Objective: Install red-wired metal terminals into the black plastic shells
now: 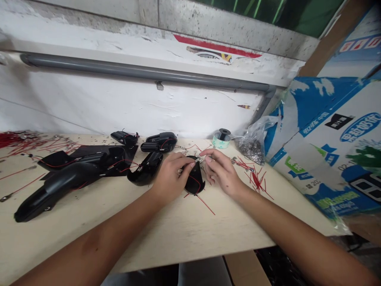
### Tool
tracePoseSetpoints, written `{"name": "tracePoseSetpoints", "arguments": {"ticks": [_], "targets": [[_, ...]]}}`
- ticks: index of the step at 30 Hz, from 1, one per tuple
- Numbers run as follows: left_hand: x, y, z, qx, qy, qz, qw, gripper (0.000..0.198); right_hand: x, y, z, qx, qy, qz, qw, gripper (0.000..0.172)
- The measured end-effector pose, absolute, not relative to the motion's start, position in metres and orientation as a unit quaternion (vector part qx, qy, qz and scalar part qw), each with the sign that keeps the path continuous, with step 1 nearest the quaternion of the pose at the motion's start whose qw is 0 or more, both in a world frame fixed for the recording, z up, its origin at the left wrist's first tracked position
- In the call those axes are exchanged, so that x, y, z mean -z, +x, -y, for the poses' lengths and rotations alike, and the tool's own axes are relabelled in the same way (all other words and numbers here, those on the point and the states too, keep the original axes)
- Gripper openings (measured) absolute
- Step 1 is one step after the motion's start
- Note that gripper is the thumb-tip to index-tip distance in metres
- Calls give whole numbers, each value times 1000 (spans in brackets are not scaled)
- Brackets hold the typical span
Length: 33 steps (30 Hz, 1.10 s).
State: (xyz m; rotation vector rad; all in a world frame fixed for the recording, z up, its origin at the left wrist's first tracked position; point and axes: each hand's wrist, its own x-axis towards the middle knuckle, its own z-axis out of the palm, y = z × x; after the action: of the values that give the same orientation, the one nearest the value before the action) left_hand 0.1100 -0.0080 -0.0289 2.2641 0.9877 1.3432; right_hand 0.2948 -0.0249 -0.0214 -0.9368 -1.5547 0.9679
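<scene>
My left hand (172, 172) is closed on a black plastic shell (195, 178), its thumb and fingertips meeting at the shell's upper end. A thin red wire curves inside the shell. Close by on the right, my right hand (222, 169) has its thumb and index finger drawn near each other beside small metal pieces (200, 158). Whatever lies between those fingertips is too small to make out. Just left of my left hand rests another black shell (145, 169). Loose red wire (206, 204) lies below the held shell.
More black shells with red wires (71, 171) lie on the left, partly over a dark sheet. Behind stand two black housings (159, 142) and a tape roll with a black spool (222, 139). A clear bag of metal parts (251, 149) leans by a blue-white carton (330, 139).
</scene>
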Motion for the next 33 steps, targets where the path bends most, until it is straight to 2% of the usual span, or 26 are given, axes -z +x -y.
{"name": "tracePoseSetpoints", "arguments": {"ticks": [3, 7, 11, 22, 33], "targets": [[28, 110, 10, -455, 805, -360, 127, 21, 21, 294, 22, -478, -355, 594, 541, 25], [28, 111, 13, -430, 812, -376, 120, 21, 22, 294, 17, -444, -367, 611, 543, 38], [29, 112, 13, -413, 819, -387, 98, 21, 21, 294, 16, -413, -374, 650, 517, 33], [29, 111, 13, -422, 813, -389, 93, 22, 26, 295, 21, -387, -406, 704, 437, 38], [30, 112, 12, -410, 818, -387, 110, 22, 33, 294, 20, -392, -414, 686, 452, 40]]}}
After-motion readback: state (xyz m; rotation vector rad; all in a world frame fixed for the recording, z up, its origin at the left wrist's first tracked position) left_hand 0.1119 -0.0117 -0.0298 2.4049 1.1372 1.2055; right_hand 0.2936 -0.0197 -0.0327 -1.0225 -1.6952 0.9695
